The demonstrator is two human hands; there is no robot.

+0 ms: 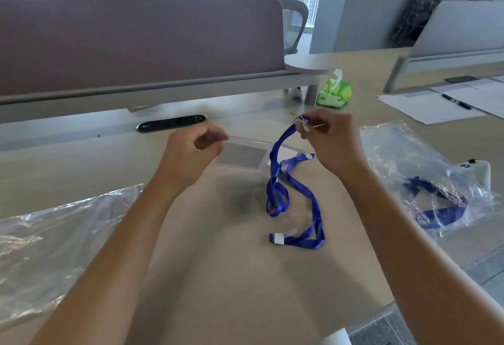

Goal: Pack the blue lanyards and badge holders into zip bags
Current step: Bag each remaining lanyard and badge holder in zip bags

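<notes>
My right hand (331, 140) pinches the clip end of the blue lanyard (291, 194), lifted just right of the badge holder (245, 153). My left hand (195, 151) pinches the holder's near-left edge. The holder lies flat and clear, long axis crosswise on the counter (218, 249); the strap trails toward me.

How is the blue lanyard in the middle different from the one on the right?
The middle lanyard lies bare on the desk, while the right lanyard sits inside a clear plastic bag. The middle one trails out in loose loops; the right one is coiled up. The right hand pinches the middle one's end; no hand touches the bagged one. Both are blue straps.
</notes>
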